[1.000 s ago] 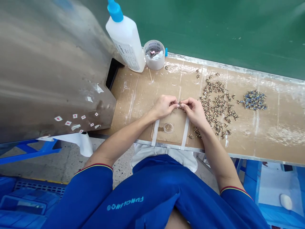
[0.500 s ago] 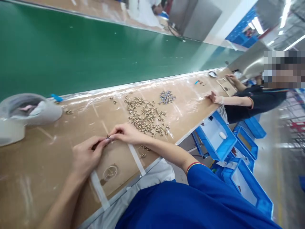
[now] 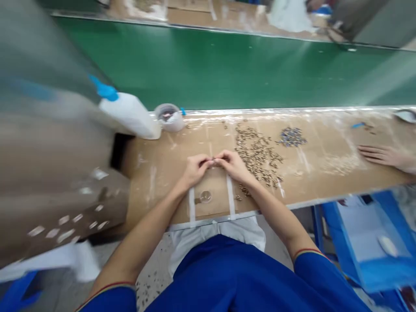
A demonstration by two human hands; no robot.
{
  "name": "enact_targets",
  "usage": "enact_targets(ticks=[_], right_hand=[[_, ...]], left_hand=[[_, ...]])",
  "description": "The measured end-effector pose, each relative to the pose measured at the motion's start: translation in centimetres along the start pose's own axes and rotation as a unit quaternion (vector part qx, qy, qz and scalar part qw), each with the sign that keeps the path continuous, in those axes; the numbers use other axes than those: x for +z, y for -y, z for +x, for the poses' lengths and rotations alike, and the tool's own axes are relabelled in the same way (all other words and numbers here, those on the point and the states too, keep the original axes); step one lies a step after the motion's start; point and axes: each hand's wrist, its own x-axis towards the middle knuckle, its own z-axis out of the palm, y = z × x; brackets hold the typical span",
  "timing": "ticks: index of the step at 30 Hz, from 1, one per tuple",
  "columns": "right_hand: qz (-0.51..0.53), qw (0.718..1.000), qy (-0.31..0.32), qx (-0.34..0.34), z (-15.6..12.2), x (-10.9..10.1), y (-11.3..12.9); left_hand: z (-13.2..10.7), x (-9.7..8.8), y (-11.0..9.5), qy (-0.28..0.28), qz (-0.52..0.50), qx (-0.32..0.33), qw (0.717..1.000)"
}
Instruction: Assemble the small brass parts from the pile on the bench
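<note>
My left hand [image 3: 196, 170] and my right hand [image 3: 234, 165] meet over the brown work table, fingertips pinched together. Between them is a tiny dark piece [image 3: 213, 159], too small and blurred to name. Just right of my right hand spreads a pile of small brass-coloured metal parts [image 3: 258, 154]. Beyond it lies a smaller heap of bluish-silver parts [image 3: 291, 136]. Below my hands, a small clear round dish [image 3: 205, 196] rests on the table between two strips of white tape.
A white bottle with a blue nozzle [image 3: 130, 113] and a white tub [image 3: 169, 117] stand at the back left. Behind runs a green belt [image 3: 227, 69]. A co-worker's hand [image 3: 378, 154] lies on the table at right, above a blue crate [image 3: 373, 242]. A metal panel [image 3: 58, 173] stands left.
My view has swung left and levelled, bringing the bottle and metal panel into sight. My hands stay pinched together. The co-worker's hand now lies flat on the table.
</note>
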Motion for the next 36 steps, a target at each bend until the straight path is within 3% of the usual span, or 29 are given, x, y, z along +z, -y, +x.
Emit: enact_targets(ticks=[5,18,24,27,31,36], right_hand=[[-0.011,1.000,-0.005,0.007,-0.1,-0.3,-0.6],[-0.049,0.999,0.022,-0.001,-0.2,-0.1,-1.5],[-0.002,1.000,0.013,0.011,-0.2,0.0,0.0],[0.012,1.000,-0.013,0.009,-0.3,-0.4,1.5],[0.041,0.998,-0.043,0.011,-1.8,-1.4,3.8],[0.045,0.997,-0.053,-0.040,-5.5,-1.6,7.5]], left_hand=[[0.0,0.0,0.8,0.017,-0.043,0.009,0.999],[-0.3,0.7,1.4,0.021,-0.017,0.014,1.000],[-0.4,0.2,0.8,0.035,-0.082,0.002,0.996],[-0.3,-0.8,0.1,0.049,-0.135,-0.001,0.990],[-0.6,-2.4,-1.8,-0.003,-0.084,0.023,0.996],[-2.8,-2.7,-7.2,-0.007,0.033,0.139,0.990]])
